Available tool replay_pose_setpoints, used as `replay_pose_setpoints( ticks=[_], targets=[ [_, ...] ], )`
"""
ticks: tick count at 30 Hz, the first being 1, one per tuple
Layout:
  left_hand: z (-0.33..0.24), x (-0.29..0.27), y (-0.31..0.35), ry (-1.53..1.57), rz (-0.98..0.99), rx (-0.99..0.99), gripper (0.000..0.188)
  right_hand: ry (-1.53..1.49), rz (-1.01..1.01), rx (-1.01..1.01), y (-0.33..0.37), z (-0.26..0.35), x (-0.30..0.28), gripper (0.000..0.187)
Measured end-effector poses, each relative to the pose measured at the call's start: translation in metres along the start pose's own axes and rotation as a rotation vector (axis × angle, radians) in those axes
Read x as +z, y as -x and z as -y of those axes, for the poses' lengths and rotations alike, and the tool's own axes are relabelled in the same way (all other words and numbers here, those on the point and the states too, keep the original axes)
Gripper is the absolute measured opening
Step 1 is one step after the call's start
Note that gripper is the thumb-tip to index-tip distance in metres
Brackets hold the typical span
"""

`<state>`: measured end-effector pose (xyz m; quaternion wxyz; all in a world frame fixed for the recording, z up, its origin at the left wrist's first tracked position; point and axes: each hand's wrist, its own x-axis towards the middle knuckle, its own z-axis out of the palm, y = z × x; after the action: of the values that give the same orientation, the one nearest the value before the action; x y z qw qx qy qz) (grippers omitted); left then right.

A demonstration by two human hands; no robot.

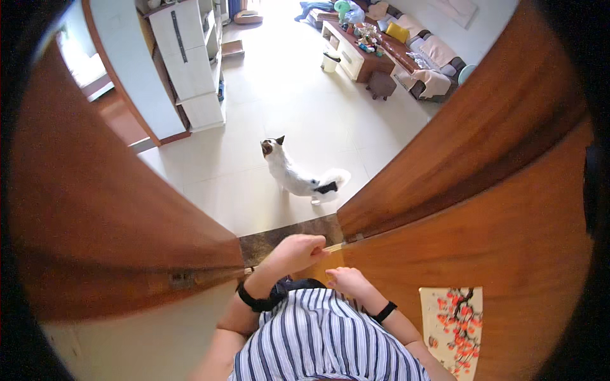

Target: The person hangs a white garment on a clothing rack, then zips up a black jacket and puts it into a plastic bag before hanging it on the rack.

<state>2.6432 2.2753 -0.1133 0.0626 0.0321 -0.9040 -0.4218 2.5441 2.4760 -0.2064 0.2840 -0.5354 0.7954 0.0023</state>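
Observation:
My left hand is raised in front of my body above the doorway threshold, its fingers curled closed. Lower and to its right, my right hand is also closed, near the wooden door. Anything inside either hand is hidden. The two hands are apart, and each wrist wears a black band. Beyond them a white dog with dark patches stands on the tiled floor, its head turned to the left.
A wooden door frame rises at the left. A white cabinet stands at the far left. Toward the far right are a brown coffee table, a stool, a white bin and a sofa. A flower picture hangs on the door.

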Motion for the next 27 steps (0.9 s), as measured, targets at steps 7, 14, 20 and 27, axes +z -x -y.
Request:
replay_pose_setpoints(
  ticks=[7, 14, 20, 27],
  targets=[
    [0.067, -0.067, -0.157, -0.054, 0.161, -0.042, 0.026, -0.334, -0.365, 0.229, -0.095, -0.090, -0.109, 0.034],
    [0.150, -0.157, -0.239, -0.081, -0.019, -0.303, 0.033, -0.209, -0.098, 0.097, -0.242, -0.162, -0.180, 0.036],
    [0.204, -0.218, -0.261, -0.107, -0.125, -0.482, 0.033, -0.026, 0.069, -0.183, -0.388, -0.159, -0.253, 0.037],
    [0.303, -0.291, -0.311, -0.007, -0.201, -0.684, 0.033, 0.073, 0.024, -0.421, -0.575, -0.121, -0.309, 0.031]
  ],
)
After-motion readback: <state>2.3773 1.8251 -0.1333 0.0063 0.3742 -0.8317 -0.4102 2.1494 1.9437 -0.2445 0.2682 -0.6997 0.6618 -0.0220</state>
